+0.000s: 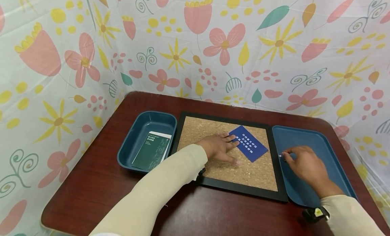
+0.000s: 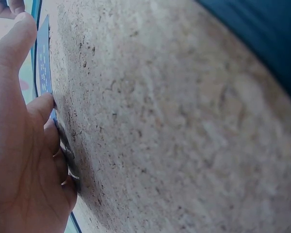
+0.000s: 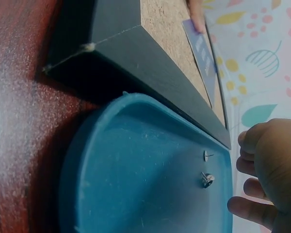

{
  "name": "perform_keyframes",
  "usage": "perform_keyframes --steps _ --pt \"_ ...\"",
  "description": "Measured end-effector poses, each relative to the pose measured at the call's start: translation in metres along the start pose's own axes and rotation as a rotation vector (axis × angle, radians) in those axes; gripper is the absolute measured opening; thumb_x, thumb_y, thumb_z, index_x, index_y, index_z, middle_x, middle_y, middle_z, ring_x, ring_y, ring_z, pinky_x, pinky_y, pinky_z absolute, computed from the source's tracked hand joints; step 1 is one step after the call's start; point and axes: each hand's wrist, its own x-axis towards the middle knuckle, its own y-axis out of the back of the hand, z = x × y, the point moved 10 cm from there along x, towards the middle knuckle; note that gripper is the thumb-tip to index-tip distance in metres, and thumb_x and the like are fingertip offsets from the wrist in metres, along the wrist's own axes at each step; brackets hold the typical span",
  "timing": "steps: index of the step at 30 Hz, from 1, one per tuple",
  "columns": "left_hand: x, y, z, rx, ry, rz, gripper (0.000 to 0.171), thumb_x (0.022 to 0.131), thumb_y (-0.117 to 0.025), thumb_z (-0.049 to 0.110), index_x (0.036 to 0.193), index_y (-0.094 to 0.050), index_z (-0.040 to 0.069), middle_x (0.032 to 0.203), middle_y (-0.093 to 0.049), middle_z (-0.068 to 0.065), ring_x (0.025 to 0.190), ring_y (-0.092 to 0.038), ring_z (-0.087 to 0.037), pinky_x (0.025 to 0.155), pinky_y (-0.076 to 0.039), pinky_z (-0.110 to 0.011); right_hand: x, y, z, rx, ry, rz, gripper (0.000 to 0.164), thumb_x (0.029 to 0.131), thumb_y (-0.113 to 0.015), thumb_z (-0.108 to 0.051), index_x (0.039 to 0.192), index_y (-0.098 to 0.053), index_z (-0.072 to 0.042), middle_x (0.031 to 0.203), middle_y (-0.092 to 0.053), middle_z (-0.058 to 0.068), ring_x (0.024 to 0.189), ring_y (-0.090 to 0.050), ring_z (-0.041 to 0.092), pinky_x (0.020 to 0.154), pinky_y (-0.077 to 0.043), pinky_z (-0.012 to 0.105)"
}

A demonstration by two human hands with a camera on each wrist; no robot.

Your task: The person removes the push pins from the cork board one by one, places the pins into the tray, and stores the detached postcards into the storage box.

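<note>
A blue card (image 1: pixel 248 143) with white writing lies slanted on the cork board (image 1: pixel 195 131), which has a black frame. My left hand (image 1: pixel 220 148) lies spread on the cork, its fingertips over the card's left edge. Over the left rim of the blue tray (image 1: pixel 313 141), my right hand (image 1: pixel 306 163) pinches a small shiny thumbtack (image 1: pixel 280 156) between thumb and forefinger. Inside that tray, the right wrist view shows a thumbtack (image 3: pixel 206 156) and a small metal cluster (image 3: pixel 207 179) beside it.
On the left stands a deeper blue tray (image 1: pixel 126 158) holding a dark green booklet (image 1: pixel 152 151) and a white-edged card. All sit on a dark red-brown table (image 1: pixel 100 175). Flower-patterned cloth (image 1: pixel 182 36) hangs behind and at the sides.
</note>
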Motion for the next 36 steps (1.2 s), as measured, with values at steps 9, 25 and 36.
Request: perform_keyframes --steps 9,25,36 --pt "0.001 -0.001 -0.001 0.006 0.001 -0.006 0.093 0.087 -0.033 0.090 0.164 -0.008 0.043 0.170 0.003 0.014 0.156 0.005 -0.015 0.125 -0.007 -0.040 0.005 -0.007 -0.008 0.006 0.010 -0.009 0.032 0.102 -0.066 -0.030 0.122 -0.073 -0.005 0.127 -0.060 0.031 0.121 -0.047 0.051 0.068 -0.051 0.064" --pt "0.002 0.000 0.000 0.008 -0.010 0.002 0.093 0.087 -0.033 0.090 0.164 -0.008 0.042 0.170 0.002 0.013 0.156 0.004 -0.016 0.125 -0.006 -0.039 0.026 -0.020 -0.047 0.014 0.117 0.039 0.033 0.099 -0.069 -0.021 0.119 -0.069 0.006 0.126 -0.060 0.031 0.127 -0.040 0.053 0.099 -0.036 0.069" --pt "0.003 -0.002 -0.003 -0.003 -0.010 -0.002 0.092 0.088 -0.030 0.090 0.164 -0.009 0.042 0.170 0.002 0.013 0.156 0.004 -0.016 0.125 -0.006 -0.039 0.045 -0.043 -0.056 0.014 0.036 -0.050 0.032 0.102 -0.060 -0.018 0.108 -0.066 0.013 0.131 -0.053 0.037 0.133 -0.032 0.055 0.108 -0.026 0.066"
